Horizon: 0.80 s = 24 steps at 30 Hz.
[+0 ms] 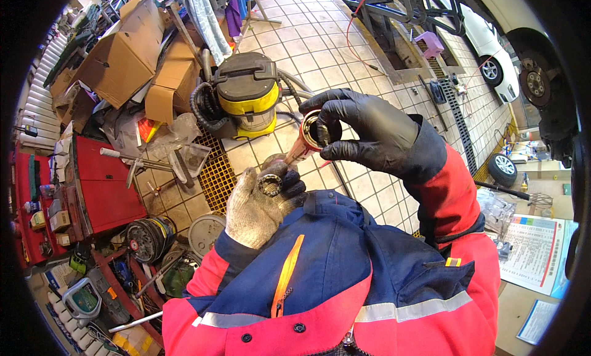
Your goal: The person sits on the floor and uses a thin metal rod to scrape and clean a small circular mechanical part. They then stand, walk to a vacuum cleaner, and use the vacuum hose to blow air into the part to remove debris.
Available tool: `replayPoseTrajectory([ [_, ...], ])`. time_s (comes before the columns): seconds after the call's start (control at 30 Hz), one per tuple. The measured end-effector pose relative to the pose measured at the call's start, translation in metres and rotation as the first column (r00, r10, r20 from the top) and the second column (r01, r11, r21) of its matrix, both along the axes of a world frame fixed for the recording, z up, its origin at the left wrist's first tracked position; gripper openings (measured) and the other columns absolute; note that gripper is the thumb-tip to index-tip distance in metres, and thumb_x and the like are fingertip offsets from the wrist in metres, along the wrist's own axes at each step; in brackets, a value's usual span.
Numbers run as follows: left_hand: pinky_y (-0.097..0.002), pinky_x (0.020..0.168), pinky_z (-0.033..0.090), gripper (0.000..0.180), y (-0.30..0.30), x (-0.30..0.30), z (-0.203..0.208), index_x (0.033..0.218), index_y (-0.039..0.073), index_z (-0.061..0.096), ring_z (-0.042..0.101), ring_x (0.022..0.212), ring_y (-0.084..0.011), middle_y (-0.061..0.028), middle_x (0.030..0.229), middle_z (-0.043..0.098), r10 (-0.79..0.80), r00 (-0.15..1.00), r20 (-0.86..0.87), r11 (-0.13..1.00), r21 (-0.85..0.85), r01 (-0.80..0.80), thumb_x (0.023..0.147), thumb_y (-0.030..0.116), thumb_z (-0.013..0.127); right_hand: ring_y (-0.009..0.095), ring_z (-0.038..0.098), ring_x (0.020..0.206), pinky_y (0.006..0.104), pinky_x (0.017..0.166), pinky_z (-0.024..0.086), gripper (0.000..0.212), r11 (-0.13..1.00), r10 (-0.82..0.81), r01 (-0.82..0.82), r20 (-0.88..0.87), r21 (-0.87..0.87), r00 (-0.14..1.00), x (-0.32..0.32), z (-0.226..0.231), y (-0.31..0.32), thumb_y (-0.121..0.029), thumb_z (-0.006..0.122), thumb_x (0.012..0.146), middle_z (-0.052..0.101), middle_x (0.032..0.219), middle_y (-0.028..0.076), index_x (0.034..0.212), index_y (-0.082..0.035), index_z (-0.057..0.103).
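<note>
My left hand [257,199], in a pale knit glove with dark fingertips, is closed around a small ridged metal ring [269,185]. A slim red can with pale markings [301,148] tilts up just beyond it, its lower end close to my left fingers. My right hand [369,131] wears a black glove and grips the can at its open round mouth. One black finger curls into or over that opening; the can's contents are hidden.
A yellow and black shop vacuum [249,94] stands ahead on the tiled floor. Cardboard boxes [123,60] and a red tool cabinet [108,184] crowd the left. A floor grate [215,174] lies nearer. At right are a loose wheel [503,168] and a white car [486,42].
</note>
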<state>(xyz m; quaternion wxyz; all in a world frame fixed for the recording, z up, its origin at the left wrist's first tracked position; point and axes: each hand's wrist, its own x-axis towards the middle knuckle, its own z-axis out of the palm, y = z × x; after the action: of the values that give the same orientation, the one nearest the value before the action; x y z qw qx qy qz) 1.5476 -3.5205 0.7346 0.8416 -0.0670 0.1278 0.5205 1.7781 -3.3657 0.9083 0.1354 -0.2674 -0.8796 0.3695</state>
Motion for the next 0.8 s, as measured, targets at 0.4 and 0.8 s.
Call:
replayPoseTrajectory([
  [0.4, -0.0628, 0.122, 0.045, 0.072, -0.002, 0.003, 0.001, 0.145, -0.005, 0.061, 0.064, 0.13, -0.0418, -0.0215, 0.131, 0.07, 0.015, 1.0, -0.017, 0.999, -0.032, -0.015, 0.117, 0.058, 0.042, 0.028, 0.068, 0.089, 0.0413, 0.087, 0.057, 0.029, 0.991, 0.072, -0.061, 0.088, -0.119, 0.994, 0.0, -0.003, 0.017, -0.02, 0.085, 0.097, 0.072, 0.096, 0.013, 0.116, 0.0, 0.075],
  [0.8, -0.0579, 0.106, 0.054, 0.059, -0.003, 0.009, 0.015, 0.134, -0.003, 0.061, 0.065, 0.111, -0.0369, -0.0198, 0.12, 0.066, 0.051, 0.998, -0.036, 0.994, -0.093, -0.054, 0.12, 0.049, 0.037, 0.023, 0.065, 0.083, 0.0386, 0.079, 0.055, 0.02, 0.992, 0.103, -0.099, 0.051, -0.072, 0.993, 0.0, -0.003, 0.022, -0.016, 0.081, 0.092, 0.068, 0.089, 0.01, 0.102, 0.0, 0.076],
])
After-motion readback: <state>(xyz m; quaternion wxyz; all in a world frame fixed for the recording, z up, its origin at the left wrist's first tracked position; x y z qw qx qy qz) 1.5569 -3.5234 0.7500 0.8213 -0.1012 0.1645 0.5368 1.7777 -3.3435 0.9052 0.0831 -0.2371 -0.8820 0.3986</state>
